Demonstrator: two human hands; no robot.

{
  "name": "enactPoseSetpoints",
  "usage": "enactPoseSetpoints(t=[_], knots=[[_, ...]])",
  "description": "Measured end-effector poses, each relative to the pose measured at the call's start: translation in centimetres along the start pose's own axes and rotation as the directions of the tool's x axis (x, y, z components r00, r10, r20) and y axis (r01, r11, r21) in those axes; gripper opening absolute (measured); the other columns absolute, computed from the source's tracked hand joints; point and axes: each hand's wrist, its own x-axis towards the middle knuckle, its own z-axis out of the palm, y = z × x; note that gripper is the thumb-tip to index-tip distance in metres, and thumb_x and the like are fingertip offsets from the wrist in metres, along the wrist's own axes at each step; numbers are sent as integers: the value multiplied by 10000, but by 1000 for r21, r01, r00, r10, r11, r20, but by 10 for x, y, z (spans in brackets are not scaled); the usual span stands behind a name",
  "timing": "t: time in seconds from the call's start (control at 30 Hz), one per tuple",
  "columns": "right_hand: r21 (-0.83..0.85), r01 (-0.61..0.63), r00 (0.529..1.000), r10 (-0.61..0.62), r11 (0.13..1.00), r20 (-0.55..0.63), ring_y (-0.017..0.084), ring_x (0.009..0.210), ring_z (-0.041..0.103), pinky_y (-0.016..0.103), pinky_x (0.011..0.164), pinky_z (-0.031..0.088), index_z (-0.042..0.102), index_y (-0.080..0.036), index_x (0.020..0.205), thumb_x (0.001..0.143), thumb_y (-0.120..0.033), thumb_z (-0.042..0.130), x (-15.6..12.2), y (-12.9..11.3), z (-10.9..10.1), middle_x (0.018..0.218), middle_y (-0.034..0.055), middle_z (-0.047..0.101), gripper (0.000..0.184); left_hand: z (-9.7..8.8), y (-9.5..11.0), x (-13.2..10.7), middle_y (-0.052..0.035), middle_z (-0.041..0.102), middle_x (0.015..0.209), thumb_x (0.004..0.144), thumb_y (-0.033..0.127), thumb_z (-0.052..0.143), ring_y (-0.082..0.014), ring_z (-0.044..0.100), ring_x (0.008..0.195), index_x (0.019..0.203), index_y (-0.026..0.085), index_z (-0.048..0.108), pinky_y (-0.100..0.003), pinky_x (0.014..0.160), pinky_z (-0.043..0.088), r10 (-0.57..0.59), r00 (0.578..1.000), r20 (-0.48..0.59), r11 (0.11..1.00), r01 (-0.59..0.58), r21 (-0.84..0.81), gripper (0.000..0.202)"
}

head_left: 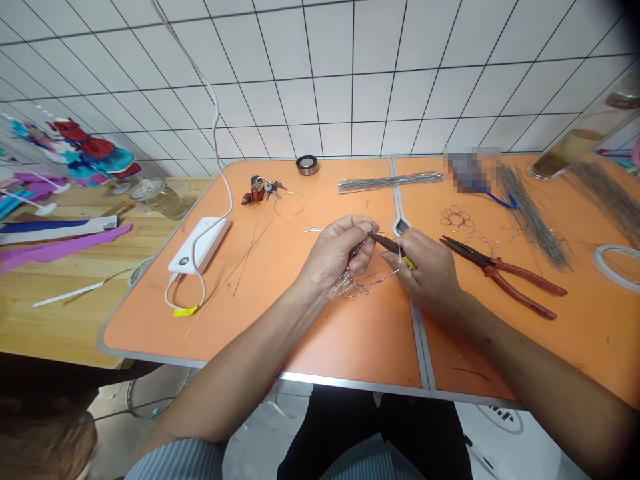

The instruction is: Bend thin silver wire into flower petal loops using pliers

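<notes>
Over the middle of the orange table (345,340), my left hand (345,250) pinches a piece of thin bent wirework (353,287), whose loops hang below the fingers. My right hand (430,270) is closed around small pliers (387,245) with dark jaws and a yellow grip. The jaw tips meet the wire at my left fingertips; whether they are clamped on it is too small to tell. From the loops, a strand with small beads or twists runs across to my right fingers. Long-nose pliers (493,267) with red-brown handles lie to the right of my right hand.
A white power adapter (197,247) with its cable lies at left, near keys (270,189) and a tape roll (307,165). Wire bundles (390,181) lie toward the back and right. A flower-shaped wire piece (457,217) is behind the long-nose pliers. A tiled wall closes off the back.
</notes>
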Motion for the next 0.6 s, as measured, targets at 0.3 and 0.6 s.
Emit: enactPoseSetpoints(t=[0.3, 0.6], knots=[[49, -40, 999, 38, 998, 38, 249, 882, 615, 386, 777, 474, 651, -237, 1059, 1152, -378, 564, 2, 4, 2, 933, 71, 681, 189, -3, -3, 4, 62, 589, 612, 879, 266, 778, -31, 377, 373, 902, 151, 682, -179, 372, 250, 4, 1000, -11, 1000, -4, -31, 152], [52, -48, 998, 46, 998, 31, 241, 819, 589, 385, 725, 448, 621, -256, 1015, 1167, -459, 511, -1, 4, 3, 875, 61, 646, 277, 1, -3, 0, 63, 582, 627, 878, 284, 801, -22, 362, 385, 899, 157, 677, -178, 388, 249, -14, 1000, -20, 1000, 14, -23, 179]])
